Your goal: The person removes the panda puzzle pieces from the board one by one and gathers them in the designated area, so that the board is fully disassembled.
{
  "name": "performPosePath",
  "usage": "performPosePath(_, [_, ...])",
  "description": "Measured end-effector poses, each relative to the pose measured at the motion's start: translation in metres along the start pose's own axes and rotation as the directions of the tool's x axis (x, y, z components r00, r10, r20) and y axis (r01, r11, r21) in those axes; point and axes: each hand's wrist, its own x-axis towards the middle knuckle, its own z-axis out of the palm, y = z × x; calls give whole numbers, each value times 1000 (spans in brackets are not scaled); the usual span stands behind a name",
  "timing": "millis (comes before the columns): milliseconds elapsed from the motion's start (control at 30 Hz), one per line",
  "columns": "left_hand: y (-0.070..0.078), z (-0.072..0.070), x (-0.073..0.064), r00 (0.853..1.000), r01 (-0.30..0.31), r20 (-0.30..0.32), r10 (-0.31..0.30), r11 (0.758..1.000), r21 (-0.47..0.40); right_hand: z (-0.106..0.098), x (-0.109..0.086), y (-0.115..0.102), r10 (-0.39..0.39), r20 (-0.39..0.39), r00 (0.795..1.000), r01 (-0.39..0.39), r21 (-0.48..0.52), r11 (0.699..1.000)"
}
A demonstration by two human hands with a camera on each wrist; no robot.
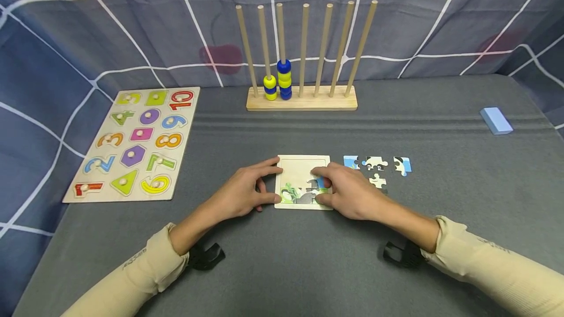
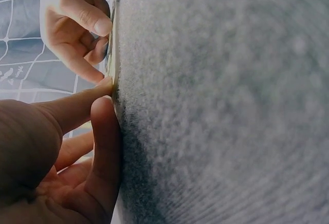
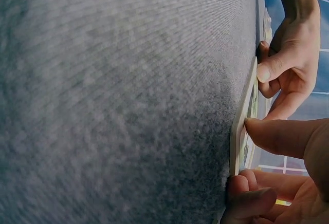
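Note:
A small square wooden puzzle tray (image 1: 304,164) lies on the table, its lower part filled with jigsaw pieces (image 1: 291,193) printed in green, grey and white. My left hand (image 1: 240,187) holds the tray's left side, thumb at the near corner and index finger higher on the rim. Over the right side, my right hand (image 1: 357,192) has its thumb and index fingertip on a blue-and-grey puzzle piece (image 1: 321,184), partly hidden by the hand. In the right wrist view the right thumb (image 3: 267,134) rests on the tray, other fingers curled beside its edge.
Loose puzzle pieces (image 1: 375,163) lie right of the tray, one partly behind the right hand. A number-and-shape board (image 1: 99,148) is at the left. A peg stand (image 1: 308,104) with blue and yellow beads is at the back. A blue block (image 1: 496,121) sits far right.

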Motion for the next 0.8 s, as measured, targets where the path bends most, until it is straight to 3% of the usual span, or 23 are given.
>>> performPosePath(500, [-1, 0, 1, 1000, -2, -5, 2, 1000, -12, -1, -1, -2, 0, -24, 1000, 0, 5, 1000])
performPosePath(800, [-1, 0, 1, 1000, -9, -6, 9, 1000, -8, -4, -2, -1, 8, -48, 999, -10, -49, 999])
